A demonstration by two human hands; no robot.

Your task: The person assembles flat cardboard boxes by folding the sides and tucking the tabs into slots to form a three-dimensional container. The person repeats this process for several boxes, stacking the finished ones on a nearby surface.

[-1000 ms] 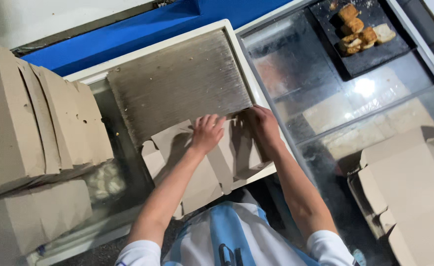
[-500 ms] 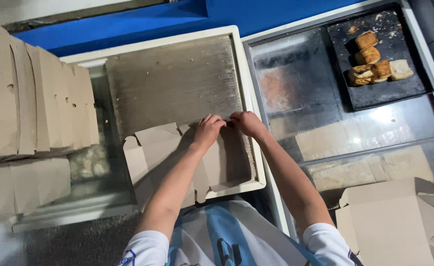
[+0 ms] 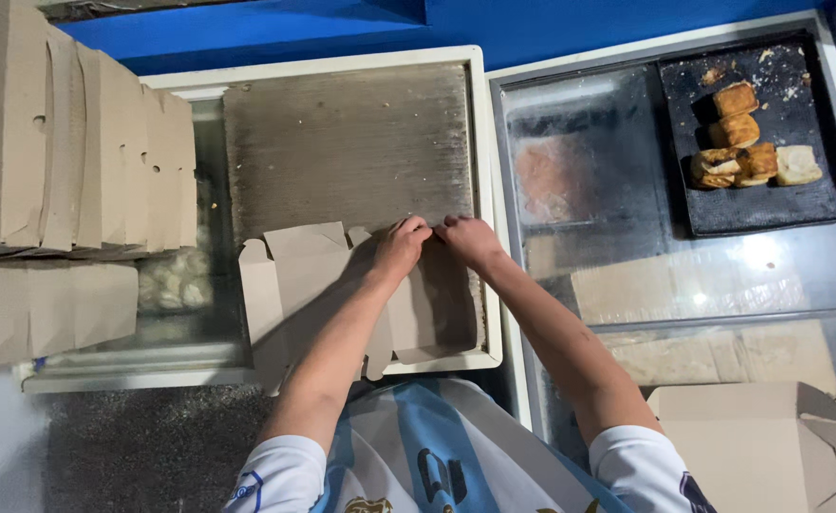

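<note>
Box blank (image 3: 309,285): brown cardboard, unfolded, flaps out | both hands pinching edge

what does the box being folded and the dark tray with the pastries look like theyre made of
Box: likely cardboard, matte brown, with creased flaps and cut tabs, pinched by the left hand and right hand. Tray: black and matte, crumb-dusted, perhaps metal or plastic; cannot tell.
</note>
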